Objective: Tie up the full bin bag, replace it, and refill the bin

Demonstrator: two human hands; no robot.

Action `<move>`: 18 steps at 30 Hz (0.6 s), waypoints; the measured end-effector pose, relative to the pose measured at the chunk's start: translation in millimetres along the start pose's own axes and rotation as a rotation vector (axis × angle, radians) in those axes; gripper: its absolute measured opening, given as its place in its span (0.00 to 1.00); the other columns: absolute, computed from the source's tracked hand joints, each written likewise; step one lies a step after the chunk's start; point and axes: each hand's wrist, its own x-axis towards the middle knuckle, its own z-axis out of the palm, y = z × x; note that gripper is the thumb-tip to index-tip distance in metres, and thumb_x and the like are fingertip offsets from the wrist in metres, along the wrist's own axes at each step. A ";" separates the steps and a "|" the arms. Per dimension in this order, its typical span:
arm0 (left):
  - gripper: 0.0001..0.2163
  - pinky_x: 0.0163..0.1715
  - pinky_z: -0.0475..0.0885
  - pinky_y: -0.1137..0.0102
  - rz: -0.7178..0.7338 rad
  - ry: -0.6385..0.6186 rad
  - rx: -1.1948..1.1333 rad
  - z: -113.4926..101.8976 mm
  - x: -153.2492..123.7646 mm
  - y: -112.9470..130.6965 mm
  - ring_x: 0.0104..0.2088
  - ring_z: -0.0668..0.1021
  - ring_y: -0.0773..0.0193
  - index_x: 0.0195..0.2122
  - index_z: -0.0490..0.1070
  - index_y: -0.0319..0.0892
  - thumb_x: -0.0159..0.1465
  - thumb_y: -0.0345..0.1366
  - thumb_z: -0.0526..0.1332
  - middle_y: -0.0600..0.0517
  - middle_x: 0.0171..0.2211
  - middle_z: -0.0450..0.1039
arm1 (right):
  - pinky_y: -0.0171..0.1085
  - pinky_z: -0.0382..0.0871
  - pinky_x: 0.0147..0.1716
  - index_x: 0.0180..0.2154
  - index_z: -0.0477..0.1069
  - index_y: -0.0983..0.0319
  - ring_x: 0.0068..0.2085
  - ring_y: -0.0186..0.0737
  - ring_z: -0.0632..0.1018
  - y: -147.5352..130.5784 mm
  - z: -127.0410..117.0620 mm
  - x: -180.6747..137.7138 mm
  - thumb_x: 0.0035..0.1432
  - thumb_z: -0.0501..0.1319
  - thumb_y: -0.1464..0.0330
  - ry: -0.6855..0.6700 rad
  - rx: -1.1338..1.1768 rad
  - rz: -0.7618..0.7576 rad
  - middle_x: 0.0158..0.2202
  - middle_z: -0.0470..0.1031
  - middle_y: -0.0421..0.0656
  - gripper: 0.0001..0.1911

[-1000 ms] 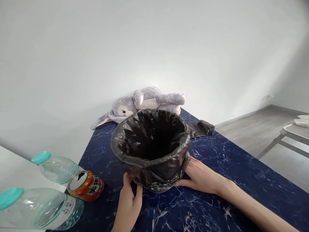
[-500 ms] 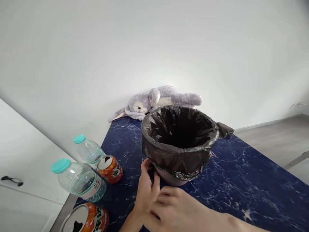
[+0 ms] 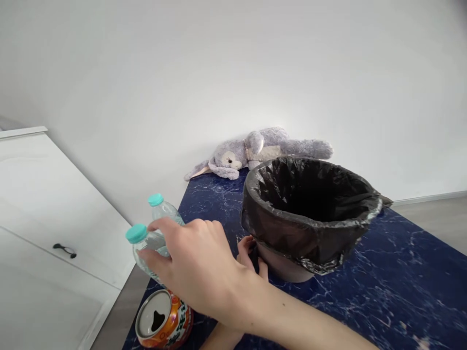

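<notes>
Right hand reaching over clear bottle, left hand touching lined bin

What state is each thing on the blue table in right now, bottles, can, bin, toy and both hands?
Near bottle: capped, right hand closing around it.
Far bottle: capped, upright.
Orange can: opened, tilted.
Bin: open, lined with a black bag.
Plush toy: lying against the wall.
Left hand: touching the bin's base.

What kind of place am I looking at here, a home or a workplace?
Probably a room in a home. A stuffed toy lies against the plain wall on a blue marble-look table, a white cabinet stands beside it, and a small bin lined with a black bag sits on the table.
</notes>
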 end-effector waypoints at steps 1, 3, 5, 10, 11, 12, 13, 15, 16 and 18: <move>0.22 0.66 0.69 0.52 0.013 0.000 -0.004 1.5 0.2 -1.2 0.64 0.76 0.44 0.65 0.61 0.48 0.70 0.39 0.58 0.40 0.62 0.74 | 0.50 0.78 0.39 0.64 0.71 0.58 0.36 0.56 0.85 -2.9 2.1 9.0 0.75 0.57 0.53 -0.013 0.042 0.011 0.32 0.83 0.43 0.24; 0.22 0.65 0.71 0.50 0.030 0.008 -0.014 4.1 0.3 -3.5 0.62 0.78 0.44 0.64 0.61 0.46 0.69 0.37 0.58 0.38 0.60 0.75 | 0.51 0.78 0.42 0.66 0.69 0.60 0.42 0.58 0.85 -7.0 9.4 25.1 0.74 0.59 0.49 -0.016 0.107 0.038 0.35 0.84 0.45 0.29; 0.23 0.63 0.71 0.49 0.043 0.019 -0.026 5.5 0.0 -5.1 0.61 0.78 0.45 0.64 0.61 0.44 0.68 0.35 0.58 0.38 0.59 0.75 | 0.52 0.78 0.43 0.65 0.70 0.62 0.45 0.60 0.85 -9.2 18.8 36.7 0.73 0.58 0.46 -0.019 0.128 0.042 0.38 0.85 0.49 0.32; 0.21 0.63 0.70 0.52 0.062 -0.005 -0.035 5.2 -2.6 -5.4 0.61 0.78 0.50 0.64 0.61 0.44 0.70 0.34 0.57 0.39 0.61 0.74 | 0.52 0.77 0.42 0.62 0.72 0.61 0.42 0.58 0.85 -8.0 33.5 45.3 0.77 0.53 0.50 -0.029 0.065 0.010 0.38 0.84 0.49 0.27; 0.21 0.63 0.70 0.53 0.060 -0.003 -0.036 5.0 -2.8 -5.7 0.61 0.78 0.49 0.64 0.61 0.44 0.70 0.34 0.58 0.39 0.60 0.74 | 0.52 0.77 0.42 0.62 0.72 0.61 0.42 0.57 0.85 -7.0 33.9 45.2 0.76 0.54 0.51 -0.029 0.062 0.008 0.37 0.84 0.48 0.26; 0.21 0.62 0.71 0.53 0.059 0.004 -0.041 4.8 -2.6 -6.3 0.60 0.78 0.49 0.64 0.62 0.44 0.70 0.35 0.58 0.39 0.60 0.75 | 0.51 0.77 0.42 0.60 0.73 0.60 0.42 0.56 0.85 -5.8 33.7 45.1 0.75 0.55 0.51 -0.031 0.065 0.008 0.37 0.84 0.48 0.25; 0.21 0.62 0.71 0.53 0.056 0.016 -0.047 4.5 -1.9 -7.4 0.60 0.78 0.48 0.64 0.62 0.44 0.70 0.36 0.59 0.39 0.59 0.75 | 0.50 0.77 0.41 0.58 0.74 0.60 0.42 0.56 0.85 -4.6 33.2 45.0 0.74 0.56 0.50 -0.039 0.074 0.007 0.37 0.84 0.47 0.24; 0.22 0.61 0.71 0.53 0.048 0.009 -0.047 3.1 0.5 -10.4 0.59 0.79 0.47 0.63 0.63 0.44 0.69 0.37 0.60 0.39 0.58 0.76 | 0.47 0.77 0.39 0.52 0.77 0.59 0.40 0.54 0.85 -2.8 31.6 45.2 0.73 0.56 0.46 -0.056 0.096 0.001 0.35 0.83 0.46 0.26; 0.22 0.61 0.72 0.53 0.040 -0.006 -0.036 1.8 2.0 -12.0 0.59 0.79 0.47 0.64 0.63 0.44 0.69 0.38 0.60 0.39 0.58 0.76 | 0.46 0.76 0.38 0.49 0.77 0.59 0.39 0.53 0.85 -2.4 30.4 45.2 0.73 0.55 0.43 -0.069 0.101 -0.005 0.34 0.83 0.45 0.28; 0.22 0.61 0.72 0.53 0.024 -0.047 -0.005 -1.3 5.1 -14.1 0.59 0.79 0.47 0.64 0.63 0.44 0.69 0.37 0.61 0.39 0.59 0.76 | 0.43 0.75 0.35 0.46 0.76 0.60 0.36 0.50 0.84 -3.3 26.1 43.4 0.72 0.53 0.40 -0.093 0.101 -0.041 0.33 0.83 0.43 0.31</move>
